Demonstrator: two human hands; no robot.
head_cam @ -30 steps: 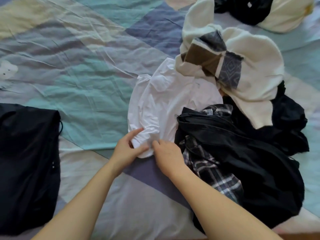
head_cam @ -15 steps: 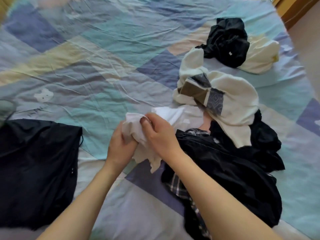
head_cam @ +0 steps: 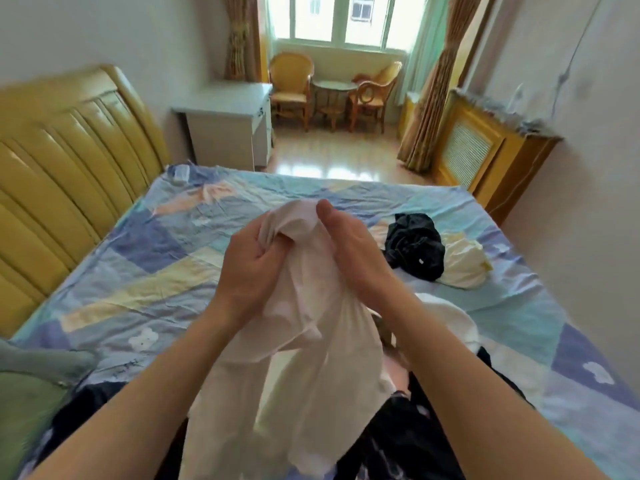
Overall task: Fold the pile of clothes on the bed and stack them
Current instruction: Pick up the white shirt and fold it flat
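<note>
Head view: I hold the white garment lifted above the bed, my left hand and right hand both closed on its bunched top edge, close together. The dark clothes lie near, under it. I judge a risk: the hanging cloth may drag that pile, or the bunched edge may give a crooked fold.
</note>
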